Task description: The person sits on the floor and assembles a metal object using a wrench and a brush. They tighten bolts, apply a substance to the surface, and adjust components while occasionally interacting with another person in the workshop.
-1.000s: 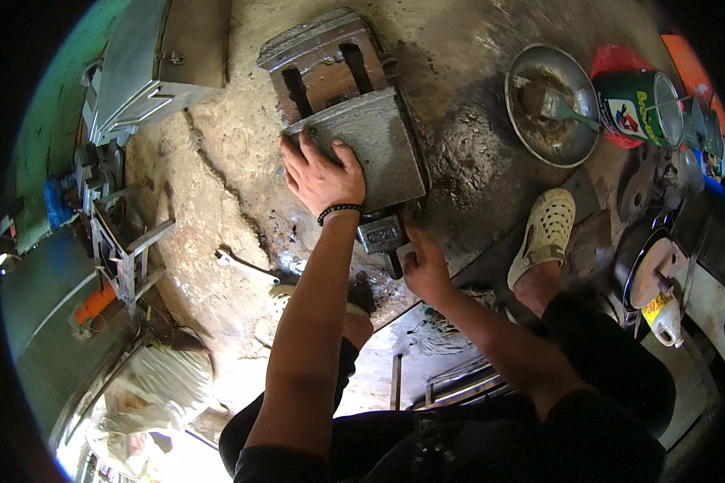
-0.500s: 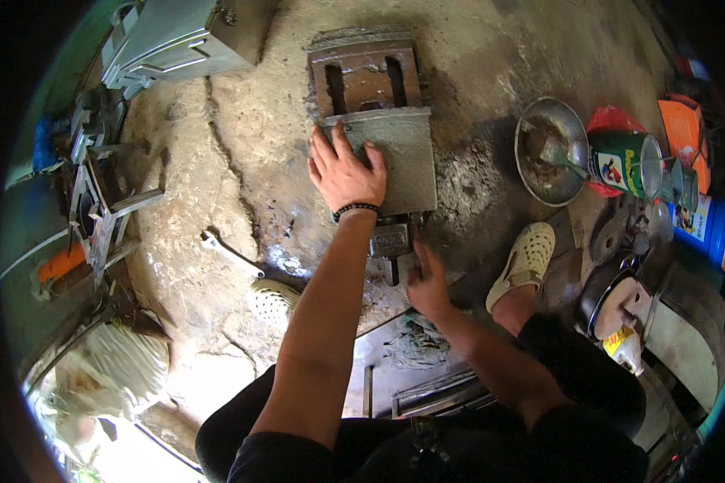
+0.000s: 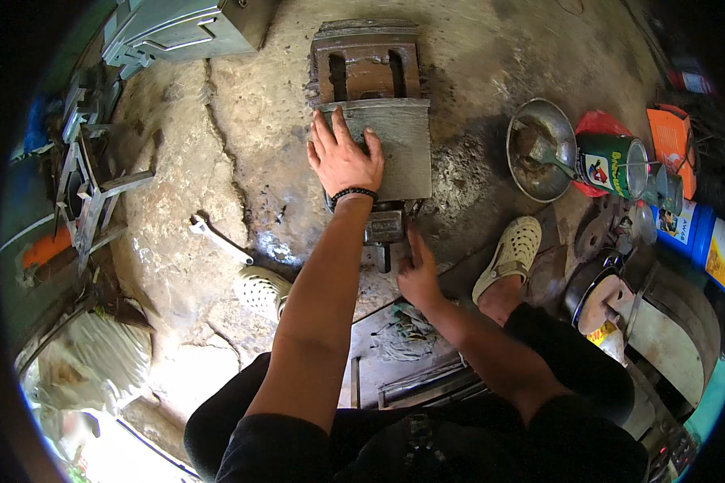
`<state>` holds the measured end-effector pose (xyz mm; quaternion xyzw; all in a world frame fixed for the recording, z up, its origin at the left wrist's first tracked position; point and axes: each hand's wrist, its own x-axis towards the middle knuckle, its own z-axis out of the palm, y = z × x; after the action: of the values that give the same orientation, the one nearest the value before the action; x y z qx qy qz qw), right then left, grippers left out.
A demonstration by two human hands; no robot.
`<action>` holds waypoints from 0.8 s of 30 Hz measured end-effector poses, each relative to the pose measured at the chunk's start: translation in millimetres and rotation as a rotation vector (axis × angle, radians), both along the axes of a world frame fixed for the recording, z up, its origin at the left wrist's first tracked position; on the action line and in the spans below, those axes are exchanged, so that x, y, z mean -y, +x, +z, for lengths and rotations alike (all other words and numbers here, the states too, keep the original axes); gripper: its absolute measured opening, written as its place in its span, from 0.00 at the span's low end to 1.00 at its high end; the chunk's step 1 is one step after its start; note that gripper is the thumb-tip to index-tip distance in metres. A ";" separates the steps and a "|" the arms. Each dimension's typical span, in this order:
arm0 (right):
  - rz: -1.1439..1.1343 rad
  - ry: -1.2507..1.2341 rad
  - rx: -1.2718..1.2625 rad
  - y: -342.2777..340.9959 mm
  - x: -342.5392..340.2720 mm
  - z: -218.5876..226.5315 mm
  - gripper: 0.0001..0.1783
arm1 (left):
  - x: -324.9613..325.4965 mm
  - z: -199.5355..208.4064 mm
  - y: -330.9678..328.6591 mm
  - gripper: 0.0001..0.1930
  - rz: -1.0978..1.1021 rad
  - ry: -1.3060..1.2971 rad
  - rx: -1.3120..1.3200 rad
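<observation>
On the floor ahead of me lies a machine vise with a brown, greasy bed and two long slots. A flat grey metal plate covers its near half. My left hand lies flat on that plate, fingers spread, palm down. At the vise's near end sits a dark metal block with a short stub. Close beside the block's right side is my right hand, index finger stretched toward the plate's near corner and the other fingers curled. Nothing shows in it; whether the fingertip touches metal I cannot tell.
Right of the vise are a steel bowl with a brush in it, a green can and a blue container. A wrench lies on the left. Nearer are my clogs, a rag and a metal frame.
The view has shifted slightly. My left hand stays flat on the plate. My right hand keeps near the block, its index finger now pointing straighter along the block's side.
</observation>
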<state>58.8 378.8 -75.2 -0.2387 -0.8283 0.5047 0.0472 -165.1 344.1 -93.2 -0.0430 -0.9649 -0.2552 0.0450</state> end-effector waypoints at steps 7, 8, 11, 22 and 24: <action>0.020 0.006 -0.010 -7.6 -3.5 5.5 0.41 | -1.3 -1.1 2.0 0.30 0.018 0.028 -0.036; 0.063 0.164 -0.050 2.8 -1.1 3.0 0.40 | -1.0 -0.4 3.3 0.31 0.017 0.031 -0.016; 0.035 0.087 0.074 -11.6 -5.2 -9.3 0.42 | -1.0 0.3 1.3 0.32 0.018 0.018 0.010; 0.044 0.281 -0.026 -13.5 13.0 26.8 0.41 | -0.7 0.9 1.1 0.32 0.025 0.006 0.048; 0.007 0.154 0.104 -18.8 9.1 19.3 0.41 | -3.9 3.7 0.2 0.32 0.019 0.003 0.044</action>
<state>40.0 369.7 -55.9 -0.2574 -0.8669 0.4265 0.0208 -164.8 348.0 -89.5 -0.0281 -0.9656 -0.2570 0.0262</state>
